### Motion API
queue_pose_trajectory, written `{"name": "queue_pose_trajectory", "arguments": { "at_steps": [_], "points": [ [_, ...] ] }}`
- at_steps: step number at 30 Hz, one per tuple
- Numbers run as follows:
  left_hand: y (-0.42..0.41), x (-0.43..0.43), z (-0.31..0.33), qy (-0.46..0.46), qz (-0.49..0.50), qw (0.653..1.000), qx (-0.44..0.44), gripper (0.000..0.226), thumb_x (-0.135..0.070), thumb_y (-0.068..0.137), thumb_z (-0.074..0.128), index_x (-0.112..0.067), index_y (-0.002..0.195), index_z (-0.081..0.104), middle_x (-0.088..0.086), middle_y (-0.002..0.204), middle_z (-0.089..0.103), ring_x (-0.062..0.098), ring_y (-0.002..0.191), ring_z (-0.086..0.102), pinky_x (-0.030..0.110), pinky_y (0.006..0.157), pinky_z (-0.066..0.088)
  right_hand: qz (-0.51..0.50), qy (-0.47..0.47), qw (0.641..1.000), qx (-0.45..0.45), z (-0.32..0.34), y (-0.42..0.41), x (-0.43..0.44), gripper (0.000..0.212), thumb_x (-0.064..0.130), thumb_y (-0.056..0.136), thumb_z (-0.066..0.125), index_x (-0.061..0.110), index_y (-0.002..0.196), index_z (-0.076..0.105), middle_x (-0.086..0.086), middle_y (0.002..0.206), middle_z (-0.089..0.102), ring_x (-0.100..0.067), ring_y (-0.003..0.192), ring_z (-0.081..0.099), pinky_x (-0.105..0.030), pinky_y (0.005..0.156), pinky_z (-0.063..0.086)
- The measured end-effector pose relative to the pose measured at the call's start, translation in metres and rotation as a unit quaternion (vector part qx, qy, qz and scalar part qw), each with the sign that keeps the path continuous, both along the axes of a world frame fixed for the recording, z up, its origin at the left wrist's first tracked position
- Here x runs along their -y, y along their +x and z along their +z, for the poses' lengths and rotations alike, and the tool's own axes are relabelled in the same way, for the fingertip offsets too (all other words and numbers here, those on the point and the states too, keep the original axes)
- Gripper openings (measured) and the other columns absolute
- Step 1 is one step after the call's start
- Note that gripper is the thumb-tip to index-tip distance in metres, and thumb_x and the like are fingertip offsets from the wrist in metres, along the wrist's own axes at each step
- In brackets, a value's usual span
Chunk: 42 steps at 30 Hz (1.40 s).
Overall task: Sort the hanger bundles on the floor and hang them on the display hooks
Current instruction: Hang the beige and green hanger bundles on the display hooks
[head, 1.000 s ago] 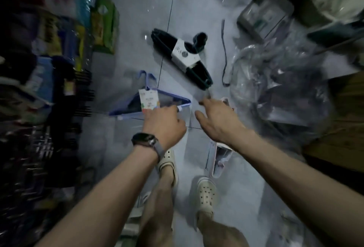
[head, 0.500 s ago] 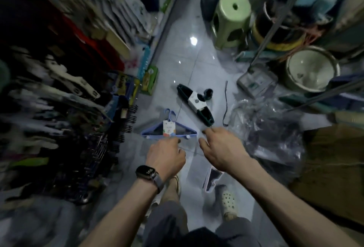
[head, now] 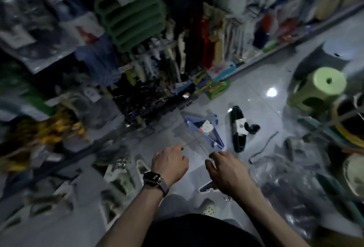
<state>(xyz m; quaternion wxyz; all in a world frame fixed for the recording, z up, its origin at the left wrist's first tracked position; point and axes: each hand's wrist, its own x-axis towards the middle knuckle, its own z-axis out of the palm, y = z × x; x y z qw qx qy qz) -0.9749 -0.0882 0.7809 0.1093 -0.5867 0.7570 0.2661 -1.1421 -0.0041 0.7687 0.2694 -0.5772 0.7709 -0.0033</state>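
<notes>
Two bundles lie on the glossy grey tiled floor [head: 262, 108] in the aisle. The pale blue plastic hanger bundle with a white paper tag [head: 207, 129] lies flat just ahead of the person's hands. Just to its right, close but apart, lies the dark green hanger bundle wrapped in a white label band [head: 238, 127], its black hook end pointing right. Neither bundle is on a hook; both are on the tiles.

The person reaches forward with both bare arms. The left hand [head: 170, 165], with a dark square wristwatch [head: 152, 178] on its wrist, has its fingers curled in and seems to pinch the edge of a thin clear plastic sheet [head: 194, 140], which shows only as a faint pane with a bright line along one edge, held above the floor before the blue bundle. The right hand [head: 226, 170] hangs knuckles up, fingers bent down near the sheet's other edge. It is too blurred for me to tell whether it grips anything.

To the left stands a crowded display rack of hanging packaged goods [head: 157, 65], smeared by motion. A thin black cord [head: 264, 146] trails on the tiles right of the dark bundle, with a heap of crumpled clear plastic wrapping [head: 285, 179] nearer the person. A light green plastic stool [head: 319, 91] stands farther back on the right. A white perforated clog [head: 209, 209] shows below the right wrist.
</notes>
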Motion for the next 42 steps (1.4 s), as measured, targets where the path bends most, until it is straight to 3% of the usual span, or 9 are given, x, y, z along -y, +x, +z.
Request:
{"name": "queue_pose_trajectory", "arguments": {
  "at_steps": [9, 12, 17, 20, 24, 29, 34, 38, 42],
  "points": [
    [0.146, -0.068, -0.011, 0.013, 0.207, 0.978, -0.021, 0.032, -0.033, 0.096, 0.048, -0.022, 0.121, 0.066, 0.004, 0.122, 0.07, 0.027, 0.106, 0.066, 0.036, 0.089, 0.053, 0.184, -0.002, 0.983, 0.004, 0.002, 0.146, 0.007, 0.042, 0.05, 0.104, 0.042, 0.024, 0.128, 0.066, 0.001, 0.124, 0.07, -0.021, 0.108, 0.066, -0.038, 0.089, 0.055],
    [0.202, -0.098, -0.015, -0.007, 0.264, 0.964, -0.024, 0.032, -0.034, 0.097, 0.05, -0.023, 0.124, 0.063, 0.004, 0.12, 0.07, 0.029, 0.106, 0.066, 0.033, 0.08, 0.047, 0.219, -0.01, 0.976, -0.003, 0.001, 0.198, 0.009, 0.039, 0.049, 0.104, 0.045, 0.027, 0.128, 0.067, 0.003, 0.123, 0.071, -0.02, 0.107, 0.067, -0.035, 0.085, 0.055],
    [0.292, -0.147, -0.027, -0.006, 0.368, 0.929, -0.034, 0.034, -0.037, 0.098, 0.051, -0.023, 0.127, 0.062, 0.002, 0.127, 0.068, 0.027, 0.115, 0.064, 0.036, 0.09, 0.051, 0.265, -0.035, 0.964, -0.009, -0.002, 0.267, 0.009, 0.034, 0.048, 0.102, 0.051, 0.03, 0.125, 0.068, 0.003, 0.119, 0.071, -0.019, 0.096, 0.069, -0.037, 0.08, 0.058],
    [0.329, -0.168, -0.03, -0.018, 0.427, 0.903, -0.029, 0.034, -0.037, 0.099, 0.049, -0.022, 0.126, 0.064, 0.002, 0.122, 0.07, 0.026, 0.112, 0.065, 0.036, 0.087, 0.051, 0.285, -0.034, 0.958, -0.017, -0.005, 0.292, 0.015, 0.033, 0.047, 0.102, 0.053, 0.028, 0.125, 0.068, 0.003, 0.12, 0.072, -0.016, 0.091, 0.068, -0.039, 0.077, 0.059],
    [0.354, -0.184, -0.035, -0.019, 0.495, 0.868, -0.04, 0.033, -0.039, 0.098, 0.05, -0.024, 0.123, 0.064, -0.001, 0.121, 0.069, 0.023, 0.109, 0.065, 0.035, 0.085, 0.053, 0.32, -0.019, 0.947, -0.023, -0.01, 0.311, 0.02, 0.035, 0.045, 0.103, 0.055, 0.026, 0.129, 0.066, 0.002, 0.124, 0.071, -0.012, 0.088, 0.066, -0.032, 0.075, 0.056],
    [0.364, -0.186, -0.048, 0.018, 0.54, 0.839, -0.061, 0.04, -0.038, 0.099, 0.05, -0.029, 0.136, 0.06, -0.001, 0.129, 0.069, 0.021, 0.118, 0.063, 0.035, 0.093, 0.053, 0.393, 0.043, 0.918, -0.026, -0.025, 0.337, 0.029, 0.041, 0.05, 0.103, 0.053, 0.03, 0.138, 0.06, 0.005, 0.131, 0.067, -0.012, 0.093, 0.067, -0.032, 0.08, 0.055],
    [0.363, -0.166, -0.055, 0.029, 0.577, 0.814, -0.062, 0.041, -0.038, 0.099, 0.05, -0.029, 0.138, 0.06, -0.005, 0.134, 0.067, 0.017, 0.124, 0.061, 0.033, 0.1, 0.049, 0.44, 0.041, 0.897, -0.027, -0.039, 0.355, 0.062, 0.033, 0.049, 0.101, 0.055, 0.032, 0.129, 0.062, 0.004, 0.121, 0.07, -0.013, 0.086, 0.068, -0.035, 0.078, 0.058],
    [0.36, -0.136, -0.052, 0.027, 0.613, 0.789, -0.046, 0.039, -0.037, 0.098, 0.052, -0.027, 0.134, 0.062, -0.005, 0.129, 0.069, 0.017, 0.118, 0.064, 0.035, 0.098, 0.051, 0.489, 0.042, 0.871, -0.013, -0.049, 0.369, 0.111, 0.035, 0.047, 0.102, 0.054, 0.03, 0.132, 0.062, 0.003, 0.126, 0.069, -0.015, 0.096, 0.068, -0.035, 0.081, 0.058],
    [0.348, -0.108, -0.053, 0.021, 0.652, 0.757, -0.038, 0.039, -0.036, 0.099, 0.052, -0.027, 0.136, 0.06, -0.002, 0.124, 0.07, 0.018, 0.112, 0.067, 0.037, 0.093, 0.054, 0.562, 0.051, 0.825, -0.003, -0.057, 0.385, 0.158, 0.035, 0.045, 0.105, 0.052, 0.028, 0.135, 0.06, 0.004, 0.127, 0.068, -0.005, 0.091, 0.06, -0.016, 0.067, 0.043]
  ]
}}
